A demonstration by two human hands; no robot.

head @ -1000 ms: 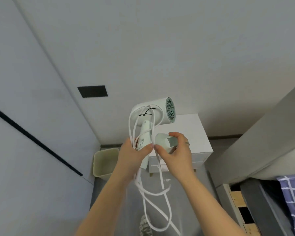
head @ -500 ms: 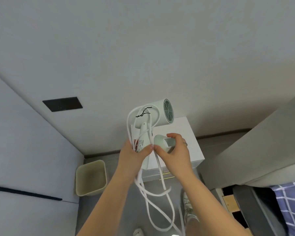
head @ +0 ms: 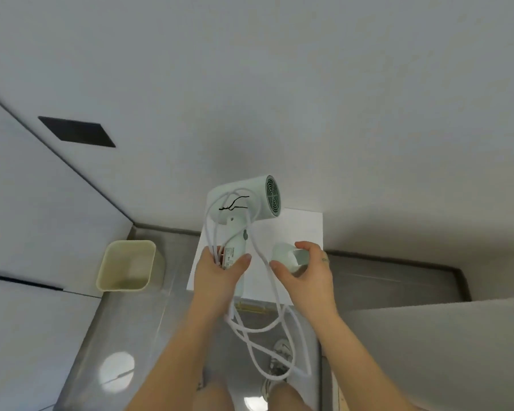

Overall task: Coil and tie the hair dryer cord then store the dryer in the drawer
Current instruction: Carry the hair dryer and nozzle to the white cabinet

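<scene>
One hair dryer (head: pixel 250 200), one cord (head: pixel 209 232), one tie (head: pixel 233 203), one nozzle (head: pixel 288 256). Two hands: left hand (head: pixel 220 277), right hand (head: pixel 309 277). One bin (head: pixel 131 243), one cabinet (head: pixel 297 232).

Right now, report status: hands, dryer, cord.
Left hand grips dryer handle plus cord loops. Right hand holds pale nozzle. Lower cord dangles loose. Nothing blocking seen.

We note a cream waste bin (head: pixel 128 266) standing on the glossy grey floor (head: pixel 149 327) in the corner, at the foot of the left wall (head: pixel 27 203). A black rectangular panel (head: pixel 76 132) sits on the pale back wall (head: pixel 309 84) — up and left of the bin. A round glare spot (head: pixel 116 370) shows on the floor — nearer to us than the bin.
</scene>
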